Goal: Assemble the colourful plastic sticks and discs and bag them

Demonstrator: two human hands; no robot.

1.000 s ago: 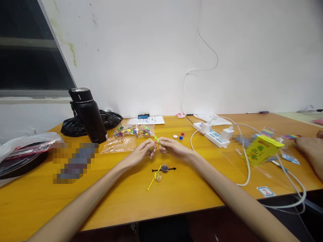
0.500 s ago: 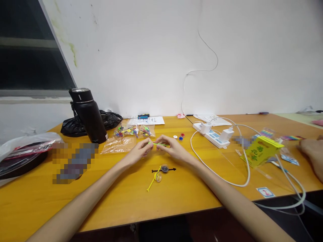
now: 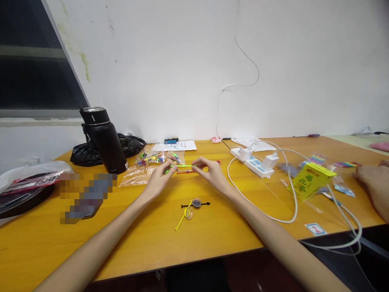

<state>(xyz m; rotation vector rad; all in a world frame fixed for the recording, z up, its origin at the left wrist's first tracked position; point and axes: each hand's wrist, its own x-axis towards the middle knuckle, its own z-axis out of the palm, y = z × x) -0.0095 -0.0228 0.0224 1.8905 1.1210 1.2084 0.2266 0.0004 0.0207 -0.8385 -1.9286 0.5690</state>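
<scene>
"What are those hands doing, from where you stand?"

"The left hand and right hand are slightly apart, fingertips closed on a slim green arrow, one at each end. It bridges the gap above the worktop. There's a bit of green by the left fingers too, too small to make out."

"And the reddish strip just under it?"

"I can't tell whether it's held or lying there."

"How would you handle that arrow well?"

"Lightly. It looks like thin plastic, so I'd keep both pinches level and push straight along it; a twist or a bend could snap it. Working low helps, as a dropped piece won't go far."

"What's nearest, taking twelve as the wall?"

"At five o'clock, a black arrow with a dark round disc. At six, a yellow one with a clear disc. I'd keep my wrists off both."

"Further out?"

"Towards ten, a bag of coloured pieces; at nine, a black bottle. At three, a power strip with a looping white cable, so I'd mind the right elbow."
</scene>
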